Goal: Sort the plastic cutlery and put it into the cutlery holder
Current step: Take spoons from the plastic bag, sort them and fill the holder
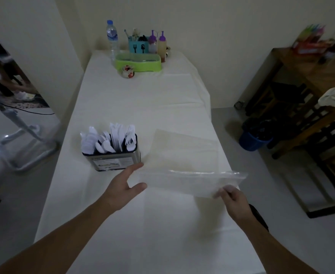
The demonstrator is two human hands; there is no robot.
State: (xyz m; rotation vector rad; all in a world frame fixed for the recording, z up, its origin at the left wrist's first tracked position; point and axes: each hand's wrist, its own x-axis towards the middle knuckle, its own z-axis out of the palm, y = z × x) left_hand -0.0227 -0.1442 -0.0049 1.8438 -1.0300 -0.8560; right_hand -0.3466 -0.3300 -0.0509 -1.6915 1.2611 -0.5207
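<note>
Two hands on empty bag (184, 169), mid-frame | right hand (234, 202) pinches its corner, left hand (126, 183) spread open at its edge, likely clearing it | cutlery (111, 140) sorted upright in holder (115, 160), left of centre.

This looks like a plain room in a home, used for eating. A long worktop (142, 107) under a white cloth runs away from the left hand (123, 186) to a bare cream wall. At its far end, well beyond both hands, stand a water bottle (112, 37), two purple-capped sauce bottles (157, 43), a green lidded tray (138, 61) and a small teal cutlery caddy (138, 46). Off past the right hand (233, 200) stand a wooden side table (309, 76) and a blue bucket (251, 142) on a grey tiled floor.
</note>
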